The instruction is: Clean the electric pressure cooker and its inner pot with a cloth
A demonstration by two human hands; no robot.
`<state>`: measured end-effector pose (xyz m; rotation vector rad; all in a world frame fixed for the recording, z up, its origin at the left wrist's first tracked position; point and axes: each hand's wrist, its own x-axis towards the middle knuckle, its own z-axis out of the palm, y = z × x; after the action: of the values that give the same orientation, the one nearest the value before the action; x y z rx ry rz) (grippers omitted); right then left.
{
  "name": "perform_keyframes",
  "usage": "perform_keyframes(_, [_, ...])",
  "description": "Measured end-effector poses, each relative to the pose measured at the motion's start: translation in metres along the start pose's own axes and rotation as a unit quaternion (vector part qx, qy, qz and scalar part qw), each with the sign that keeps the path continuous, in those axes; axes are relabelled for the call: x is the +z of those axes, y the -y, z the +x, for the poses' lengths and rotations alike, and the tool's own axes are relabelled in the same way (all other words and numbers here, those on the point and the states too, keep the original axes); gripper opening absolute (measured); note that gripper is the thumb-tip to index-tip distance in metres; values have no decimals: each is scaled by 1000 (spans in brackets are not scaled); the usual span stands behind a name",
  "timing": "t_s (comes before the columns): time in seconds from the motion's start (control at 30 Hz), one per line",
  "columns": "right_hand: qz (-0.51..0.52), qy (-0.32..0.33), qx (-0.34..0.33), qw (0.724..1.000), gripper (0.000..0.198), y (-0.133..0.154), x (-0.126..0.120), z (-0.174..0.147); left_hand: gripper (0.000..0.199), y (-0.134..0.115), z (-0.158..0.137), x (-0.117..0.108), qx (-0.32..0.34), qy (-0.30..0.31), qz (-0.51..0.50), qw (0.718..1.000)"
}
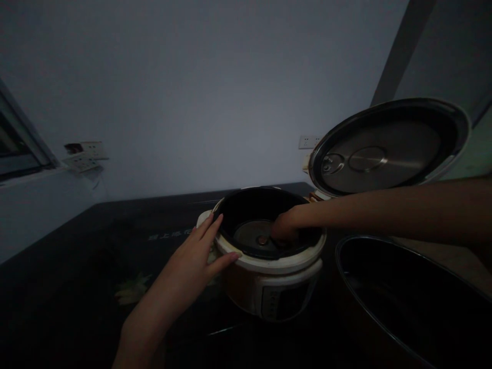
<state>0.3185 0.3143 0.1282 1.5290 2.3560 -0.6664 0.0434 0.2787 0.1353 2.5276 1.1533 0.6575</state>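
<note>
An electric pressure cooker [246,294] stands on the dark counter, its round lid [384,148] swung up to the right. Inside, the round heating plate [249,233] with a small central button shows at the bottom. My left hand [196,256] lies on the cooker's left rim, thumb and fingers spread and stretched out. From the right, my right hand [288,225] reaches down into the cooker beside the plate's centre. Its fingers are curled down, and dark shadow hides what they may hold.
A dark inner pot [384,287] sits at the right front, close beside the cooker. Wall sockets [308,142] are behind, with another socket group [86,154] at the left near a window [23,138]. The black glossy counter [77,256] extends left.
</note>
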Motion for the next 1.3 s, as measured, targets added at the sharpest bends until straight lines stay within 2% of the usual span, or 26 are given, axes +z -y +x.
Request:
perform_keyframes(0.07, [-60,19,27,998,19,2,-14,-5,80,1,0,1,7,-6,-2,1000])
perform_keyframes(0.13, [-106,9,34,994,17,7,-32,-13,81,1,0,2,8,-6,-5,1000])
perform_keyframes(0.27, [-131,-80,2,988,11,21,-66,-41,80,2,-1,4,17,-17,-16,1000])
perform_keyframes(0.37, [-104,-153,-32,982,7,30,-74,-75,76,5,1,7,30,-33,-20,999])
perform_keyframes(0.43, [-28,-206,-86,974,7,36,-66,-101,75,7,3,7,38,-41,-12,998])
perform_keyframes(0.5, [83,-258,-143,952,14,44,-52,-126,76,4,3,3,52,-56,3,997])
perform_keyframes(0.57, [165,-298,-166,926,16,52,-36,-146,73,-6,-1,-3,71,-75,-5,995])
perform_keyframes(0.63, [198,-325,-176,908,15,62,-21,-159,64,-23,-11,-10,82,-92,-58,991])
perform_keyframes(0.77, [216,-379,-198,878,12,78,0,-164,44,-63,-34,-9,107,-94,-178,974])
perform_keyframes(0.83, [217,-409,-214,860,12,86,8,-160,51,-79,-40,2,120,-96,-220,963])
perform_keyframes(0.93, [200,-444,-240,840,15,97,17,-156,74,-97,-40,20,104,-85,-281,950])
perform_keyframes(1.03, [165,-446,-254,842,6,104,22,-158,77,-110,-34,31,57,-95,-316,942])
perform_keyframes(1.13, [127,-447,-256,848,21,105,24,-165,68,-116,-25,35,16,-129,-343,930])
perform_keyframes(1.2, [112,-453,-239,852,24,101,25,-172,62,-116,-16,38,-30,-147,-395,906])
perform_keyframes(1.23, [108,-457,-230,852,25,98,26,-177,59,-117,-10,40,-58,-154,-435,885])
perform_keyframes(1.3, [107,-457,-219,855,31,89,28,-186,58,-121,0,41,-103,-147,-537,824])
